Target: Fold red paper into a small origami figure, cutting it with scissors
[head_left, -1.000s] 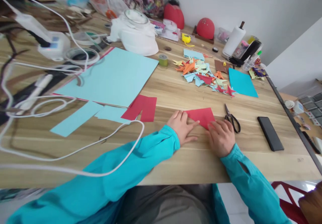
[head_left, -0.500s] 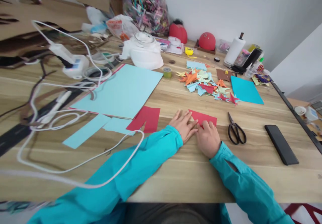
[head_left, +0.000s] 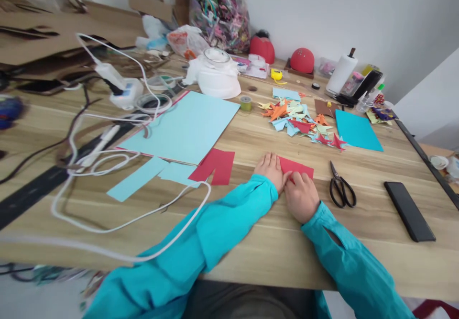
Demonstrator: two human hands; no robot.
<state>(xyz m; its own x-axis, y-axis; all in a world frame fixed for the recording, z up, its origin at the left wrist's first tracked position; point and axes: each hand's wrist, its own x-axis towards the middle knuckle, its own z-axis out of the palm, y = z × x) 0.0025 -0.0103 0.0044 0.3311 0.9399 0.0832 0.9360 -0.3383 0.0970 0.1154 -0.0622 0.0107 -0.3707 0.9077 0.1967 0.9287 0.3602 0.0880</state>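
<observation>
A red sheet of paper (head_left: 299, 166) lies on the wooden table in front of me, partly covered by both hands. My left hand (head_left: 270, 171) grips its left end, fingers drawn together and thumb stretched toward the right hand. At the near edge, my right hand (head_left: 301, 195) has curled fingers closed on the same paper; its fingertips are partly hidden. The two hands touch or nearly touch. Black-handled scissors (head_left: 342, 191) lie to the right of my right hand. Left of my left hand is a notched red paper scrap (head_left: 221, 167).
Light blue sheets (head_left: 182, 123), paper strips (head_left: 138, 180) and a white cable (head_left: 172, 248) occupy the left. Beyond the hands is a pile of folded paper pieces (head_left: 299, 123), with a bright blue sheet (head_left: 359, 130) beside it. A black phone (head_left: 409, 210) lies far right.
My left hand's spread fingers have drawn together and shifted toward the paper's left end. My right hand stays curled at the near edge. The view has swung slightly left.
</observation>
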